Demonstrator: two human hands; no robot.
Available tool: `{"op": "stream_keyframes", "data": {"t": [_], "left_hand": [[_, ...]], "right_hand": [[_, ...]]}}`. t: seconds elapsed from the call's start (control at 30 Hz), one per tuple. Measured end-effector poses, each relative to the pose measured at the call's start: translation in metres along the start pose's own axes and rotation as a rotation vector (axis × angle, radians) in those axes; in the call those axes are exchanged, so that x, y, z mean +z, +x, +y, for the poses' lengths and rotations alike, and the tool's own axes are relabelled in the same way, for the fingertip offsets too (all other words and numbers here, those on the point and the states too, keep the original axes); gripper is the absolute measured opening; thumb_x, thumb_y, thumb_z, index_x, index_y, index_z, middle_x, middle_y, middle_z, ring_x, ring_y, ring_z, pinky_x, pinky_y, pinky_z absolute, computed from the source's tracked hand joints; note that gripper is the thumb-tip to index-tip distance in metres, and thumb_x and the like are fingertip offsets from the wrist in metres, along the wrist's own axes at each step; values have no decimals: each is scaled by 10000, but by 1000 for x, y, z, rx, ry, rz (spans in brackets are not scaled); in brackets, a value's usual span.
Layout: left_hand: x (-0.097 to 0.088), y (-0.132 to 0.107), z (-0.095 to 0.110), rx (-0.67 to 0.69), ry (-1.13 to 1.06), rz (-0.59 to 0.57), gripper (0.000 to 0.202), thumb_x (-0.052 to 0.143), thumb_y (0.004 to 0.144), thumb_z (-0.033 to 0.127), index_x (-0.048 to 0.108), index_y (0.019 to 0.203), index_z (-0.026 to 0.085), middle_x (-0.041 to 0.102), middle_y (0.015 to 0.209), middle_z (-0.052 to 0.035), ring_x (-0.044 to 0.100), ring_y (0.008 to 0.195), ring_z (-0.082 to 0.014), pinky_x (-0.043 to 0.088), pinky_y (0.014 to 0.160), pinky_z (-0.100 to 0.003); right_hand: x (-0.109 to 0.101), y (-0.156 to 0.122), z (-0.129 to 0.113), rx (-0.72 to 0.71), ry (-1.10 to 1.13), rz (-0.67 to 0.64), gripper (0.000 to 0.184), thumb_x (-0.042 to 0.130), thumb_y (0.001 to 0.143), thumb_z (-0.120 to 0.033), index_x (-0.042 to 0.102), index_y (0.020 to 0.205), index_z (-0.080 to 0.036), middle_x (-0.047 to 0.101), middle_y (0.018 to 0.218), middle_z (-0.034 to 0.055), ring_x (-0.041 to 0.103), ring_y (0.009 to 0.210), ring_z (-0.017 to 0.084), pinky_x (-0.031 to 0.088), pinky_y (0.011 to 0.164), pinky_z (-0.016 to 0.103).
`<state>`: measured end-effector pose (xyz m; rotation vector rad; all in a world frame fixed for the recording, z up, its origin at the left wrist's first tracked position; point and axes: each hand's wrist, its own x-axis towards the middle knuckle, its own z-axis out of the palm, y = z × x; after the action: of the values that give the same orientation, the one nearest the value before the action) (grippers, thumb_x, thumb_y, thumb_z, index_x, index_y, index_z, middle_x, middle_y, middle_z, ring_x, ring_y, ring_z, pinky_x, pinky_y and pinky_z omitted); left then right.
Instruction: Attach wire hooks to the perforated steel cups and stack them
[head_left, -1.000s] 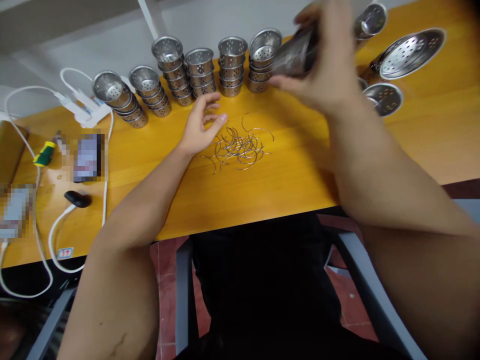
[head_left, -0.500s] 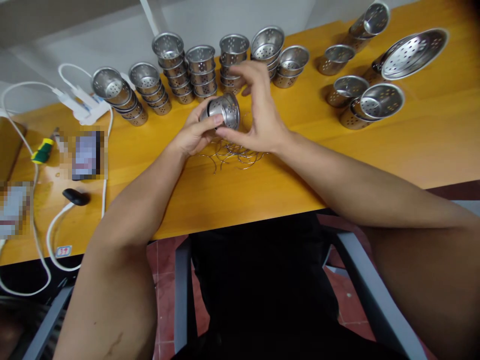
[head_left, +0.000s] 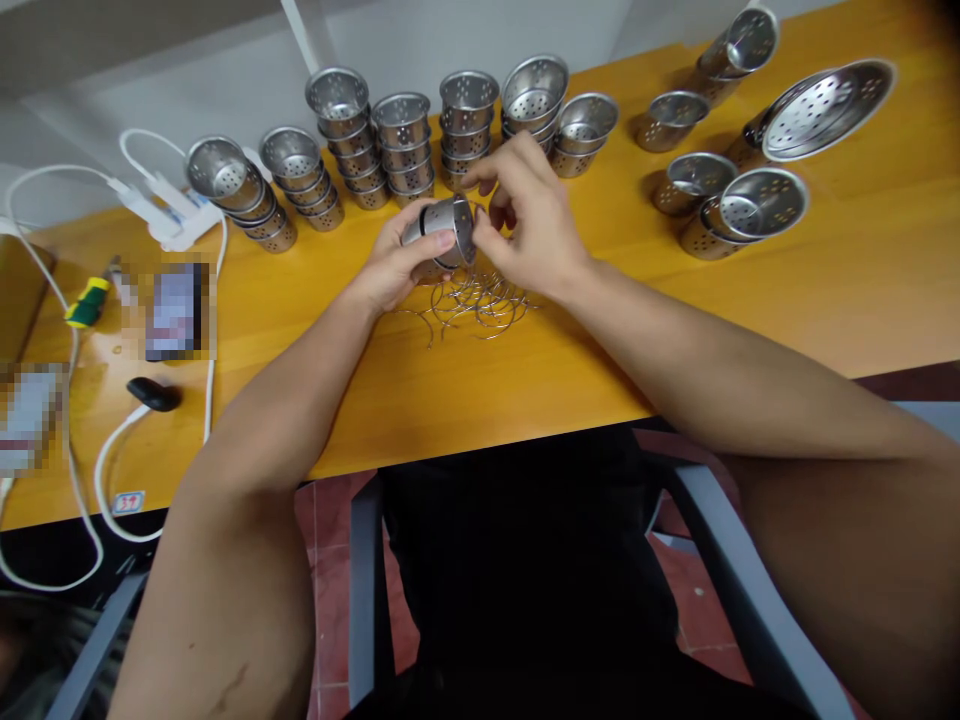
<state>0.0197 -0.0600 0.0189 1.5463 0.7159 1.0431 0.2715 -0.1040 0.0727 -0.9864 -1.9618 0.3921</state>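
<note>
At the far left of the frame a white cable [head_left: 97,480] loops over the yellow tabletop [head_left: 525,380], beside a screwdriver [head_left: 85,303] with a yellow-green handle and a small black object [head_left: 154,394]. Along the upper edge, from upper left to centre, stand stacks of perforated cups [head_left: 397,140], nested several high. Just below them, at centre frame, the left hand [head_left: 390,268] has its grip wrapped round a single steel cup [head_left: 442,222], thumb across the side. The cup is tipped on its side and held just above a pile of bent wire pieces [head_left: 480,300] lying on the tabletop. The right hand [head_left: 532,230] meets it from the right, its grip narrowed to a pinch, thumb pressed to the cup's rim and forefinger arched over. Whether a wire sits in that pinch cannot be told. At right lie loose cups [head_left: 742,205], and at upper right a wide strainer [head_left: 825,95].
</note>
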Motion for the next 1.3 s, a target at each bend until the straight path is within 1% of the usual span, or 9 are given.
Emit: {"op": "stream_keyframes", "data": {"t": [0.1, 0.27, 0.43, 0.67, 0.77, 0.9, 1.1, 1.2, 1.3], "left_hand": [[-6, 2, -3, 13, 33, 35, 896, 1008, 829, 959, 771, 1403, 313, 866, 1441, -121, 914, 1236, -393, 826, 877, -501], [-9, 4, -7, 33, 37, 83, 959, 1160, 715, 850, 775, 1443, 359, 889, 1384, -81, 922, 1117, -343, 819, 796, -445], [-8, 9, -16, 110, 132, 77, 958, 1148, 764, 844, 740, 1482, 358, 853, 1449, -97, 913, 1169, -348, 835, 884, -499], [-16, 14, -25, 134, 173, 58, 1140, 1119, 663, 993, 684, 1515, 373, 782, 1469, -91, 860, 1341, -426, 800, 1038, -598], [-13, 11, -18, 124, 109, 43, 1064, 1125, 695, 926, 690, 1505, 391, 792, 1462, -93, 866, 1252, -388, 807, 984, -587], [-4, 6, -3, 50, -31, 158, 937, 1172, 713, 766, 738, 1453, 389, 839, 1346, -54, 884, 1183, -339, 809, 930, -485], [-11, 8, 0, 44, -114, 341, 703, 1077, 888, 800, 782, 1335, 344, 865, 1324, -66, 898, 1268, -345, 807, 887, -413], [-9, 8, 0, 39, -93, 331, 683, 1079, 878, 820, 806, 1270, 332, 866, 1241, -56, 911, 1136, -315, 784, 766, -358], [0, 5, 4, 21, -73, 285, 700, 1152, 795, 779, 820, 1248, 362, 872, 1189, -36, 891, 990, -279, 760, 684, -336]], "right_hand": [[3, 0, -1, 34, 92, -38, 532, 787, 1142, -886, 777, 1250, -365, 787, 1257, 112, 785, 1136, 392, 754, 1037, 598], [12, 3, 6, 159, 438, -172, 889, 708, 965, -1212, 679, 892, -326, 687, 788, 43, 709, 729, 305, 693, 714, 507], [13, 6, 12, 167, 493, -220, 992, 661, 856, -1310, 657, 794, -321, 679, 741, 50, 682, 753, 308, 689, 750, 522], [22, 7, 29, 154, 487, -169, 966, 737, 852, -1278, 576, 807, -327, 622, 733, 29, 631, 784, 298, 678, 802, 535], [26, 11, 31, 136, 629, -143, 980, 752, 853, -1273, 525, 814, -321, 543, 719, 4, 564, 717, 251, 616, 702, 467], [11, 12, 20, 162, 834, -96, 944, 719, 990, -1191, 441, 810, -308, 459, 762, 5, 519, 701, 247, 543, 610, 411], [-7, 4, 28, 5, 288, -286, 800, 846, 1067, -1009, 636, 827, -275, 559, 743, 23, 490, 707, 232, 506, 661, 380], [-3, 0, 35, -26, 174, -259, 652, 916, 1051, -904, 744, 1074, -276, 732, 1000, 94, 661, 901, 313, 636, 806, 439], [2, -2, 28, -27, 186, -176, 622, 951, 1043, -846, 767, 1296, -308, 769, 1230, 147, 726, 1099, 385, 711, 898, 499]]}}
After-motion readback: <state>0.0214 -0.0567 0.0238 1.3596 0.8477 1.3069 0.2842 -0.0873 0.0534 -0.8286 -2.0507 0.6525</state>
